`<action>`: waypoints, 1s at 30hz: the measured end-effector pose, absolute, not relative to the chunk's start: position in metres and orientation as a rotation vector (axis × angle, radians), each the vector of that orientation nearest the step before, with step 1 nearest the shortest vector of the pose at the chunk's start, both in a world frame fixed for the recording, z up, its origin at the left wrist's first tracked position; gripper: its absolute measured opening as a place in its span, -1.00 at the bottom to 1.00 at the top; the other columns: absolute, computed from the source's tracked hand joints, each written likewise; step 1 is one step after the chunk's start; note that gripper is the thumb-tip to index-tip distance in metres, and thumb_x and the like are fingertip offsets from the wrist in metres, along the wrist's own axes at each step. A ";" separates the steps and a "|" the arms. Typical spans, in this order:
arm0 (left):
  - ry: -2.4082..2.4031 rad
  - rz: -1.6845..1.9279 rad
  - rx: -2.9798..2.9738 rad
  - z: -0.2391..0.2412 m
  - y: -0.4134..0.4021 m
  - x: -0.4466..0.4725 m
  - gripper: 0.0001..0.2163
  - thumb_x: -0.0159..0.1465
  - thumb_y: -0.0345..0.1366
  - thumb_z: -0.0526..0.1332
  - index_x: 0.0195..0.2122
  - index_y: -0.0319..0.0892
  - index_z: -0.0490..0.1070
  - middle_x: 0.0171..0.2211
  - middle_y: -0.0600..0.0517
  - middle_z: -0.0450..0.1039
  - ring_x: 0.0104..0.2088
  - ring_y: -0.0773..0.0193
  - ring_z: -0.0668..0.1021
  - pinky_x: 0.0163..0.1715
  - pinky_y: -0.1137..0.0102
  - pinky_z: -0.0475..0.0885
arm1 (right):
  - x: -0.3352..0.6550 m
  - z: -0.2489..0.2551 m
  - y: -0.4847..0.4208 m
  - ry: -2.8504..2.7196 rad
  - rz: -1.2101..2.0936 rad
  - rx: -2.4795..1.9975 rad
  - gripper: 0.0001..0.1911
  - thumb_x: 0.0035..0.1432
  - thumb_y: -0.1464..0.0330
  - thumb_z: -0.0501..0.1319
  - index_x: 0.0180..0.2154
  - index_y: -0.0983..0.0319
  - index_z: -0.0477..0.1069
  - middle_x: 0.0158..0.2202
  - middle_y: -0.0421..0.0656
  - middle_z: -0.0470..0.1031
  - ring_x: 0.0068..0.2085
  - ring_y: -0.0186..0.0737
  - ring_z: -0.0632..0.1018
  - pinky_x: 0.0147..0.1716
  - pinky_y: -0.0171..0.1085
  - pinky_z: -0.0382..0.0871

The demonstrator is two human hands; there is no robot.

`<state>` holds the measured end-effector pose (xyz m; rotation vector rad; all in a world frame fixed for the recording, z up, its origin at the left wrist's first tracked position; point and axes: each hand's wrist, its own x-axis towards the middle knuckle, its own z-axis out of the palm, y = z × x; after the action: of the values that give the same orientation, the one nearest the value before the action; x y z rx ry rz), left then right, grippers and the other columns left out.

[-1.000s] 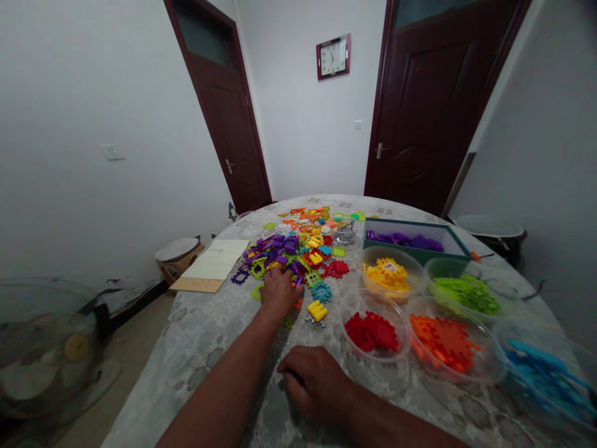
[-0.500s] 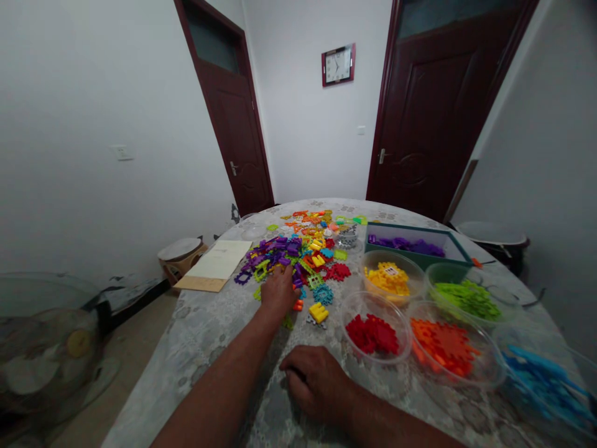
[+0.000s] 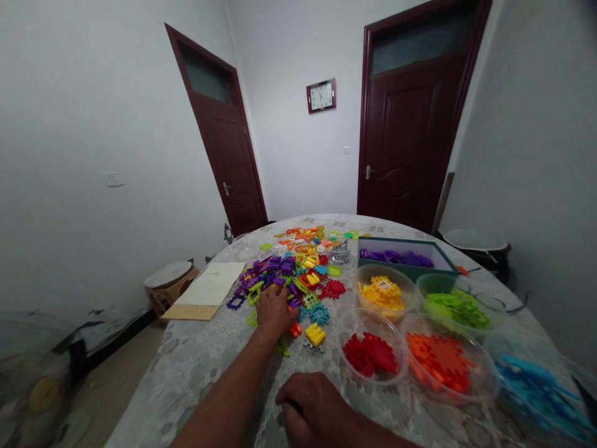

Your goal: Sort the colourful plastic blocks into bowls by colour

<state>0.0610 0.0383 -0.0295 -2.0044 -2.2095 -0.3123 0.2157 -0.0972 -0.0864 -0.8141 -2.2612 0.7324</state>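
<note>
My left hand (image 3: 275, 311) reaches palm down onto the near edge of a pile of colourful plastic building pieces (image 3: 280, 267). Its fingers are spread and its fingertips are partly lost among the purple and green pieces. Just right of it lie an orange piece (image 3: 295, 330), a turquoise gear-shaped piece (image 3: 319, 313) and a yellow piece (image 3: 316, 335). Closer to me, my right hand (image 3: 311, 401) rests on the patterned tablecloth (image 3: 224, 373), curled into a loose fist with no piece visible in it.
On the right stand clear bowls of red (image 3: 372, 354), orange (image 3: 441, 361), yellow (image 3: 382, 294), green (image 3: 457, 309) and blue pieces (image 3: 536, 386). Behind them is a green box (image 3: 443, 264) holding purple pieces. A booklet (image 3: 205, 289) lies at left. Glasses (image 3: 517, 305) lie at the right edge.
The camera has tilted up slightly, so everything sits lower in view. My left hand stays at the pile's near edge, and my right hand remains resting in its curl.
</note>
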 end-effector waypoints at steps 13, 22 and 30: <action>-2.024 -0.602 -2.132 -0.050 0.051 0.047 -0.67 0.15 -0.19 0.41 -0.07 -0.17 0.59 0.02 -0.17 0.37 0.06 -0.03 0.41 0.16 0.16 0.25 | 0.209 -0.098 -0.090 -2.291 0.723 -0.786 -0.68 0.09 0.45 0.24 -0.11 0.17 0.61 -0.17 -0.14 0.70 -0.16 -0.15 0.68 -0.09 -0.29 0.46; -1.965 -0.641 -2.167 -0.056 0.048 0.051 -0.70 0.22 -0.24 0.37 -0.03 -0.18 0.58 0.05 -0.18 0.36 0.10 -0.03 0.41 0.20 0.14 0.26 | 0.216 -0.085 -0.098 -2.266 0.769 -0.832 -0.66 0.13 0.45 0.24 -0.06 0.17 0.62 -0.12 -0.14 0.70 -0.11 -0.15 0.67 -0.03 -0.28 0.46; -2.054 -0.502 -2.221 -0.050 0.046 0.056 -0.62 0.26 -0.25 0.33 0.12 -0.02 0.56 0.03 -0.14 0.47 0.08 -0.07 0.43 0.07 0.18 0.36 | 0.220 -0.076 -0.101 -2.241 0.754 -0.818 -0.69 0.13 0.47 0.23 -0.10 0.18 0.61 -0.18 -0.15 0.69 -0.15 -0.17 0.67 -0.08 -0.30 0.44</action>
<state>0.0557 0.0456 -0.0503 -2.2209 -2.0536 -0.5019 0.2202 -0.1011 -0.0765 -0.8179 -2.2411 0.7539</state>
